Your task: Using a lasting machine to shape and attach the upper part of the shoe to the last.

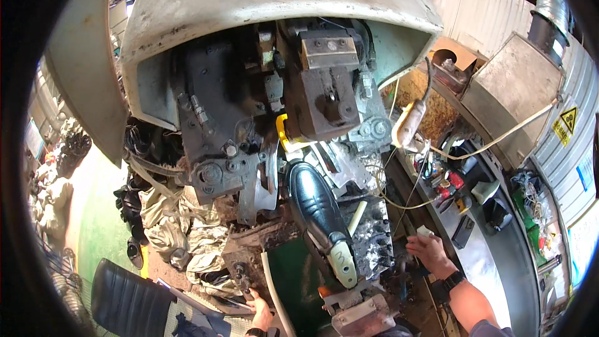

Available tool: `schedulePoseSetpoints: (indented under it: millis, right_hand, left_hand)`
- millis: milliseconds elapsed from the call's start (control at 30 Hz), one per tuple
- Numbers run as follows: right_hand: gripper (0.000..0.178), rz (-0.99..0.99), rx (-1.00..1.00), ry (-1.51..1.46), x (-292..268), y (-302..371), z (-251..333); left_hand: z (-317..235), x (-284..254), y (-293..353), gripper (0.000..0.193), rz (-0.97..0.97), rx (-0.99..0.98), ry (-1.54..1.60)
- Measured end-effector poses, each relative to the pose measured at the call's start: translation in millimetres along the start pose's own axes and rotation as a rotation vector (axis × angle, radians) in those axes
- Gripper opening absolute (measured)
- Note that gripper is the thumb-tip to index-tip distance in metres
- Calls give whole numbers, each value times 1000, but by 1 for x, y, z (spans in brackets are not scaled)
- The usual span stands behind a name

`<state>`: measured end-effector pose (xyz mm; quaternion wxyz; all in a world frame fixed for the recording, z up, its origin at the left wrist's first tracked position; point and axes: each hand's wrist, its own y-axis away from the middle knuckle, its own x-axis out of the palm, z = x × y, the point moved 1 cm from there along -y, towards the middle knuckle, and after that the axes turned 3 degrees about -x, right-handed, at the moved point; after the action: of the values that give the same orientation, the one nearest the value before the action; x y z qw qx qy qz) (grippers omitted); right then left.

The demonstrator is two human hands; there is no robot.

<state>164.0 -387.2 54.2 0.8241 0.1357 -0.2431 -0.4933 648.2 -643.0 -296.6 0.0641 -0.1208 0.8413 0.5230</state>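
A black leather shoe (315,203) sits toe-up on a pale green shoe last (342,263), in the middle of a shoe-shaping machine (209,106). The toe reaches under the machine's dark head block (324,103). My left hand (259,313), at the lower edge, has its fingers closed around a dark lever handle (246,288) left of the last; the grip is partly hidden. My right hand (432,254) is to the right of the shoe, apart from it. Its fingers are closed on a small whitish block (425,231).
A large pale hood (281,0) overhangs the machine. A hand-held device (409,123) hangs by a cable at right, above a metal bench (477,262) with tools and small bottles. A black chair (128,299) and crumpled cloths (178,231) are at left. A pale rod (357,217) lies beside the shoe.
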Motion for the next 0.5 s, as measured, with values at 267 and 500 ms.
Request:
schedulePoseSetpoints:
  millis: [267, 500]
  right_hand:
    - [29, 165, -244, 224, 38, 8, 19]
    - [28, 466, -511, 628, 90, -15, -31]
  left_hand:
    - [-116, -33, 165, 49, -121, 1023, 151]
    - [-150, 55, 438, 65, 741, 1125, 132]
